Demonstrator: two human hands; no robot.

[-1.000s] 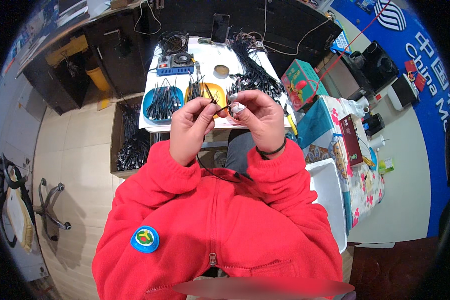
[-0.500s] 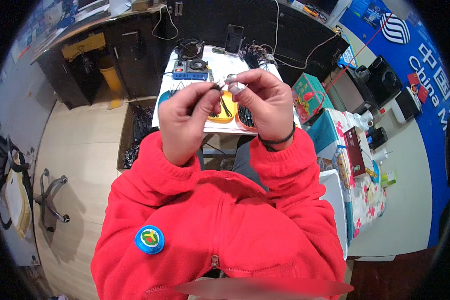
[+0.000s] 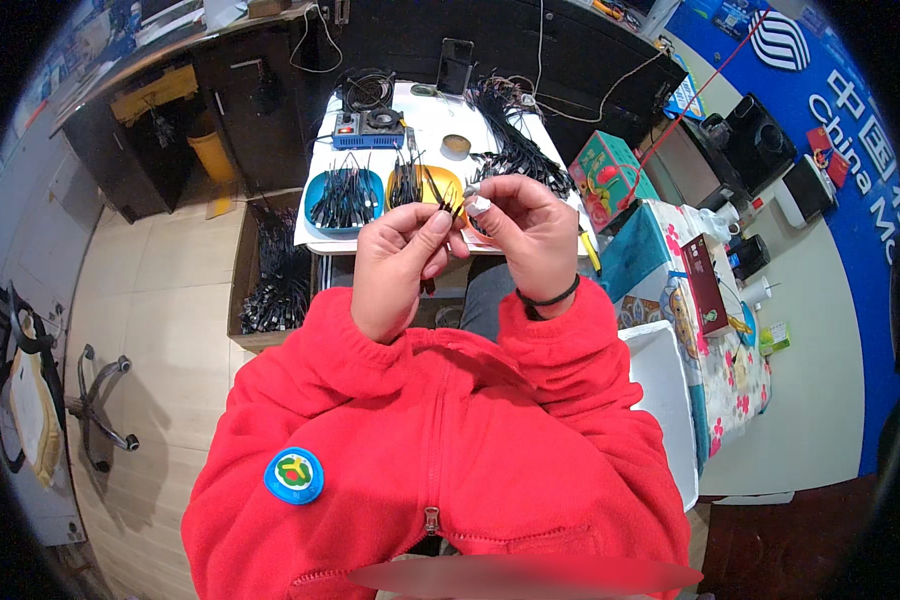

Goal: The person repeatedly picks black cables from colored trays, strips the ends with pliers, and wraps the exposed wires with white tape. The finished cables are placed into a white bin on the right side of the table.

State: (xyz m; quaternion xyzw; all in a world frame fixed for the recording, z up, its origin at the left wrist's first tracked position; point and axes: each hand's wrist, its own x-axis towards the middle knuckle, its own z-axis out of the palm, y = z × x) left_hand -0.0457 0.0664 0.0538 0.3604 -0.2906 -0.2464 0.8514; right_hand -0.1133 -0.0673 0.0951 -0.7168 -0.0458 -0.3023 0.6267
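My left hand [image 3: 410, 262] pinches a small bunch of short black wires [image 3: 450, 208] between thumb and fingers, their thin ends pointing up. Close beside it, my right hand [image 3: 536, 232] has its thumb and forefinger closed near the wire ends, with a white wrap at a fingertip. What lies in that pinch is too small to make out. Beyond the hands, a blue tray [image 3: 379, 190] and a yellow tray [image 3: 442, 180] hold black cables. An orange tray is mostly hidden behind my right hand.
On the white table [image 3: 425, 105] stand a blue soldering unit [image 3: 365, 141], a round tin [image 3: 456, 146], a phone [image 3: 455, 66] and a heap of black cables [image 3: 520, 150]. A cardboard box [image 3: 237, 300] of cables sits at left. Right are a green box [image 3: 610, 165] and a white bin [image 3: 660, 350].
Both hands have come down a little and nearer to me, and the wires now stand upright in my left fingers. The view has shifted, showing more of the trays and the tin.
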